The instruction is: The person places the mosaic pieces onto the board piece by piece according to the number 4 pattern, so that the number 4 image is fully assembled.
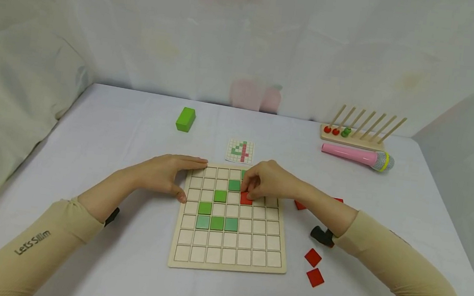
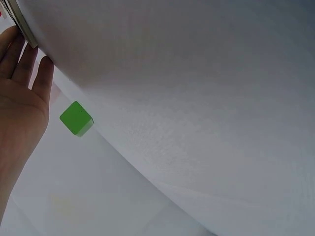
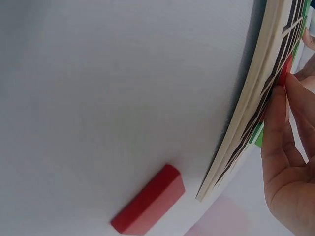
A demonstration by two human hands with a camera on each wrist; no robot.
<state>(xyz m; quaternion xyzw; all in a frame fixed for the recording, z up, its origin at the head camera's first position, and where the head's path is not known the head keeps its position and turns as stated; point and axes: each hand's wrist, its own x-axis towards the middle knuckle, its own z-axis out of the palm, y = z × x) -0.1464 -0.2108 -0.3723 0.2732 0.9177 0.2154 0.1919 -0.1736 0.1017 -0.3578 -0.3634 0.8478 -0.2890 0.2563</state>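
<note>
A wooden grid board (image 1: 226, 268) lies flat on the white table, with several green square tiles (image 1: 217, 223) in its cells. My right hand (image 1: 272, 179) is over the upper right part of the board, its thumb and fingertips pinching a red square tile (image 1: 246, 198) at a cell. In the right wrist view the same red tile (image 3: 285, 72) shows between the fingertips; the hand covers some cells nearby. With fingers extended, my left hand (image 1: 167, 173) rests at the board's upper left corner, thumb on the left edge. Beyond the board lies a small pattern card (image 1: 240, 151) in green and red.
Loose red tiles (image 1: 313, 257) lie right of the board, some partly under the right forearm. A green block (image 1: 185, 120) stands at the back left. At the back right are a pink microphone (image 1: 351, 154) and a peg rack (image 1: 353, 140) with beads. The right wrist view shows a red block (image 3: 150, 201).
</note>
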